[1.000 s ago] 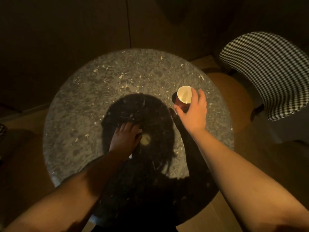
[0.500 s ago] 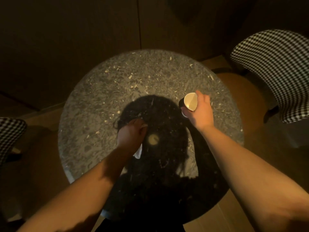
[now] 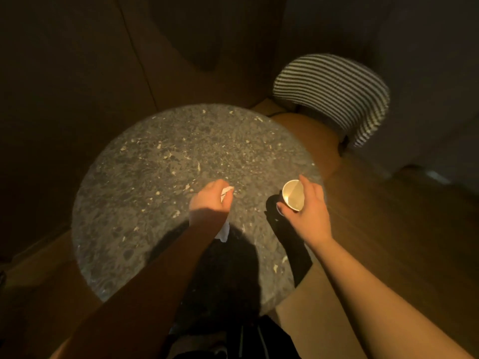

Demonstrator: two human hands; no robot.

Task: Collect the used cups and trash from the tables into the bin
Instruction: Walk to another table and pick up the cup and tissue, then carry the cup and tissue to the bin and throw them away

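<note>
Paper cup (image 3: 293,195), tilted, sits in the right grip (image 3: 308,212) above the round bench (image 3: 155,161) near its edge. Beside it the left grip (image 3: 211,200) clenches what looks like crumpled white paper (image 3: 225,230).

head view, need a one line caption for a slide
Over a round speckled table, the right hand grips a paper cup while the left hand holds a crumpled napkin.
</note>
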